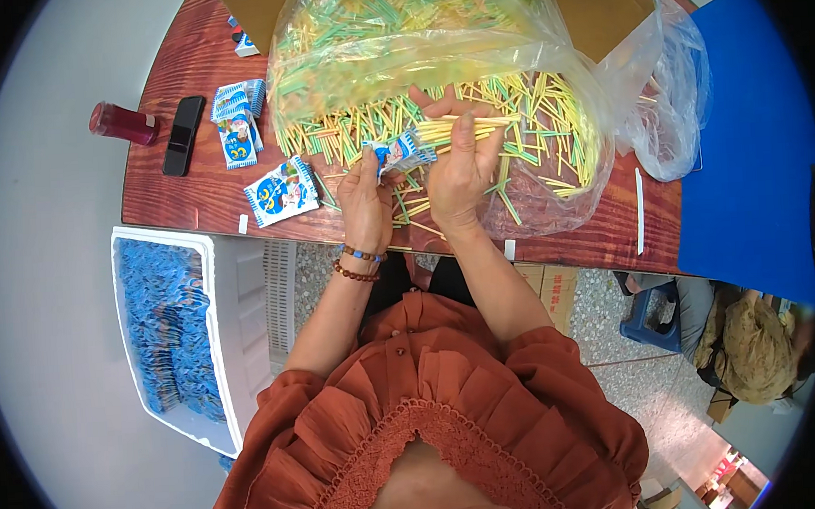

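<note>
My left hand (365, 204) pinches a small blue-and-white packet (398, 153) above the front of the table. In my right hand (461, 173) is a bundle of thin yellow sticks (461, 132), gripped between thumb and fingers. The bundle's left ends meet the packet's right end; whether they sit inside it, I cannot tell. Just beyond both hands, a large clear plastic bag (416, 56) lies spread on the table, with a heap of yellow, green and orange sticks (327, 134) in and before it. Left of my left hand lies a flat blue-and-white packet (282, 192).
More packets (238, 139), a black phone (183, 135) and a red-capped bottle (124, 124) sit on the left of the wooden table (169, 193). A white foam box (212, 311) full of blue packets stands below left. At right are crumpled plastic (663, 121) and a blue sheet (743, 145).
</note>
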### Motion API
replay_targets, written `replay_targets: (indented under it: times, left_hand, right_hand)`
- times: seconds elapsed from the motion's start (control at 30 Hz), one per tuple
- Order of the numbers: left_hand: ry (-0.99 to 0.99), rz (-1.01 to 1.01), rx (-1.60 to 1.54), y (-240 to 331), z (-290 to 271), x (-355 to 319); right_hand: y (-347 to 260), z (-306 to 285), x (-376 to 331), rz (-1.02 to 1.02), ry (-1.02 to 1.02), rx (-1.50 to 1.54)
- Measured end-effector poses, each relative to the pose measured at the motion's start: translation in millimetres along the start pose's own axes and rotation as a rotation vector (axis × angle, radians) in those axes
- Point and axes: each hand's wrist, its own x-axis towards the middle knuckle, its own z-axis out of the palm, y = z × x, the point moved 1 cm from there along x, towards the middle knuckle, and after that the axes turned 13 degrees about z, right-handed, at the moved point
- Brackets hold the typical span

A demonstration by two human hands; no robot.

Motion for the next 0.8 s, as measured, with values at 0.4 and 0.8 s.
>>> replay_targets:
  times: [0.4, 0.8]
  left_hand:
    - [-0.015, -0.026, -0.053, -7, 0, -1]
    - [0.004, 0.002, -0.142, -18, 5, 0]
  right_hand:
    - [9, -10, -10, 0.037, -0.040, -0.147]
    - [15, -11, -15, 0.140, -0.061, -0.121]
